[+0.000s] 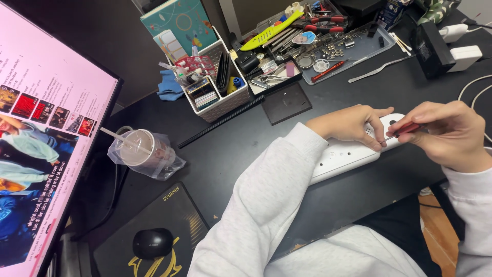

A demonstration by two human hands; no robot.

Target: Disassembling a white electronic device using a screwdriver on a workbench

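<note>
The white power strip lies flat on the dark surface, angled from lower left to upper right, right of centre. The left hand rests on top of it, fingers curled and pressing the casing down. The right hand is closed around a small screwdriver with a red handle; the thin shaft points left, and its tip meets the strip just beside the left fingertips.

Behind the strip, a dark square plate lies flat. Past it stands a white woven basket holding 1 red patterned packet and small flat boxes, with a teal card box upright at its back. To the right, a grey tray carries screws, a yellow-green tool and red-handled pliers. A black box and 2 white adapters sit at the far right.

At left, a lidded cup with a straw stands in a clear plastic bag, near a lit monitor. A black mouse sits on a black pad with gold print.
</note>
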